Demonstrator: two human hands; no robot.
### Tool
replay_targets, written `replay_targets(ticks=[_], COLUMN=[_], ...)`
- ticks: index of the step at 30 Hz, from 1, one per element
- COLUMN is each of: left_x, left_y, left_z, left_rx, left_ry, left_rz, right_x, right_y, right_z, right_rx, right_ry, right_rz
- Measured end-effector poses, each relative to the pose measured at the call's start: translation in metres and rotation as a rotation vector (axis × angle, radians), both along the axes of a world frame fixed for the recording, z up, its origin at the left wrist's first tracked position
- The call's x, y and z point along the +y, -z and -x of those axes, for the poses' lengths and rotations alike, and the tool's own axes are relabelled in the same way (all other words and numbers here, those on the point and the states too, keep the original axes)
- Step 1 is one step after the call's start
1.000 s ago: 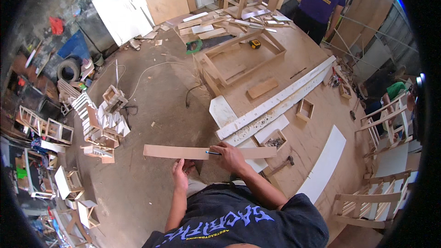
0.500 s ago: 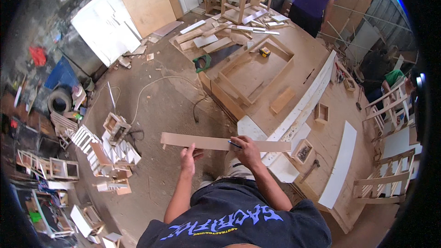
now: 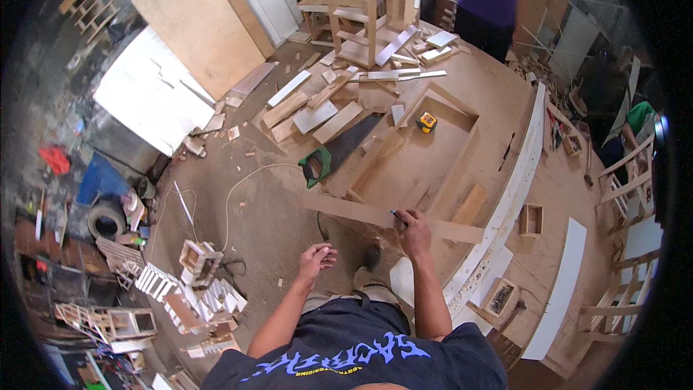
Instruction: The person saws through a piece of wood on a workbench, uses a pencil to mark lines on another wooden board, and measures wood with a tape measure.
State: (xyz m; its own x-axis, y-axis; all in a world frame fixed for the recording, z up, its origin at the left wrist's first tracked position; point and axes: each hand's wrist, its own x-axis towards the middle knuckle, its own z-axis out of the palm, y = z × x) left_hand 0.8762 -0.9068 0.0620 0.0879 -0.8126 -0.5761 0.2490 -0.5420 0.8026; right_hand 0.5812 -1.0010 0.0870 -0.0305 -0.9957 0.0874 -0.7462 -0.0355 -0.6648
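I had the wooden strip (image 3: 364, 212) aloft, its left end over the floor (image 3: 260, 245), its right toward the desk (image 3: 498, 94). My right hand (image 3: 415, 235) had its fingers closed on strip and pen (image 3: 396, 214), as far as blur let me judge. My left hand (image 3: 317, 260), fingers half open, held nothing. With one-handed support, the strip could have tipped into the frame (image 3: 455, 106).

The held strip (image 3: 350, 208) looks like smooth, matt wood, and the worktop (image 3: 498, 97) at the right dull, scuffed wood. The long white beam (image 3: 514, 188) across it is rough and speckled. Farther off, the saw (image 3: 351, 139) has a plastic handle (image 3: 325, 162) and dull metal blade (image 3: 357, 133). The near shirt (image 3: 325, 339) is matt cloth; the floor (image 3: 253, 209) at left looks rough
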Motion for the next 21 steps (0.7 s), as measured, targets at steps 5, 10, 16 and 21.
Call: replay_targets(ticks=[5,10,16,21], left_x=[-0.068,-0.117,-0.213,-0.27], left_y=[0.004,0.012,0.04,0.059], left_z=[0.012,0.021,0.029,0.007], left_rx=[-0.01,-0.006,0.034,-0.581], left_ry=[0.036,0.287,0.547,0.89], left_rz=[0.024,-0.007,0.02,0.632], right_x=[-0.064,-0.098,-0.098,-0.08], right_y=[0.024,0.048,0.083,0.054], right_z=[0.007,0.012,-0.009,-0.074], right_rx=[0.032,0.045,0.185,0.091], right_ry=[0.075,0.071,0.313,0.454], right_rz=[-0.069,-0.084,0.01,-0.041])
